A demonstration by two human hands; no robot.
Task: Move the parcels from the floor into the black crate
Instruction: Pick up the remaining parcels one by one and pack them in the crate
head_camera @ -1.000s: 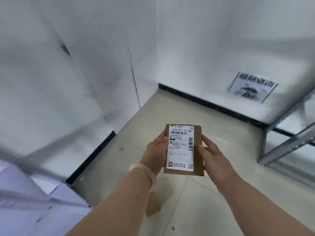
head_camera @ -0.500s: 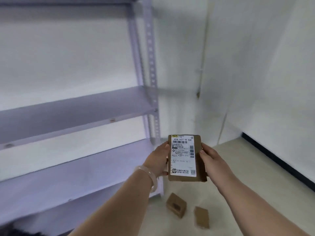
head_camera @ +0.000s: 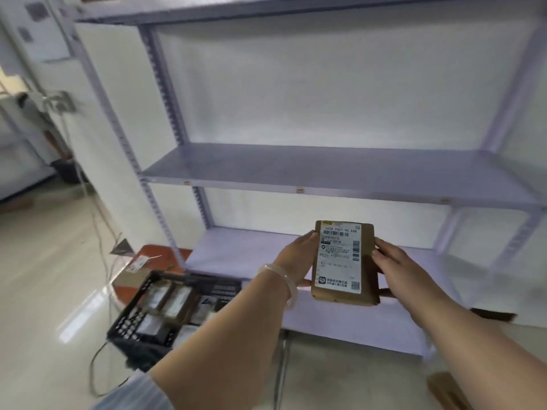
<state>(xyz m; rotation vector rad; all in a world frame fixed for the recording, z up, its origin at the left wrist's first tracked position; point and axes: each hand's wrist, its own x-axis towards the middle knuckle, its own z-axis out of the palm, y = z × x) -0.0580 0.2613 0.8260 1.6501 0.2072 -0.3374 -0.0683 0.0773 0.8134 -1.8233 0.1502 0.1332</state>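
Both hands clasp one brown parcel [head_camera: 344,263] in mid-air: left grip [head_camera: 297,258] on its left edge, right grip [head_camera: 396,266] on its right. Black crate [head_camera: 142,324] sits lower left of them, already holding parcels

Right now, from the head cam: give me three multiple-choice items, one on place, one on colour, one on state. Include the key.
1. Where is the crate relative to the held parcel?
A. lower left
B. upper right
C. directly behind

2. What colour is the wrist band on the left hand?
A. black
B. whitish
C. red

3. How is the parcel held?
A. left hand only
B. both hands, off the floor
C. resting on a shelf

Key: 1 A, the crate sits on the floor lower left. 2 B, the band looks pale. 3 B, the right hand grips the other edge.
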